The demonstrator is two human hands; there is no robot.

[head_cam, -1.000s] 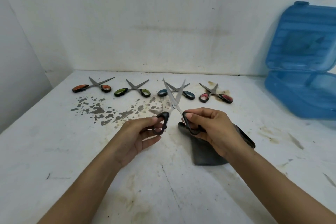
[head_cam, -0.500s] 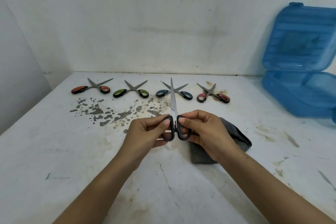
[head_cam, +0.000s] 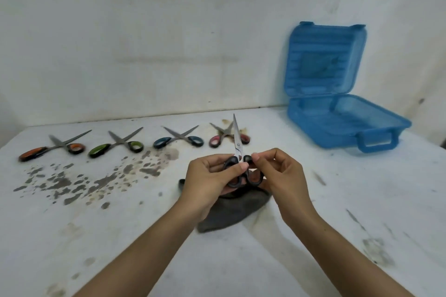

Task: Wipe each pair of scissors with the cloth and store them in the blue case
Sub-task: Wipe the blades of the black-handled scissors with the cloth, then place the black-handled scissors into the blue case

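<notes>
Above the cloth (head_cam: 231,214) my left hand (head_cam: 207,181) and right hand (head_cam: 277,173) pinched the black scissors (head_cam: 237,152), blades closed, over a stained white table (head_cam: 120,236).

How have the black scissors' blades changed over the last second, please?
Yes: the black scissors have closed, and now point toward the wall beside the red scissors.

4 scissors (head_cam: 154,143) left of case (head_cam: 337,123) (cloth (head_cam: 231,214) nearer).
</notes>
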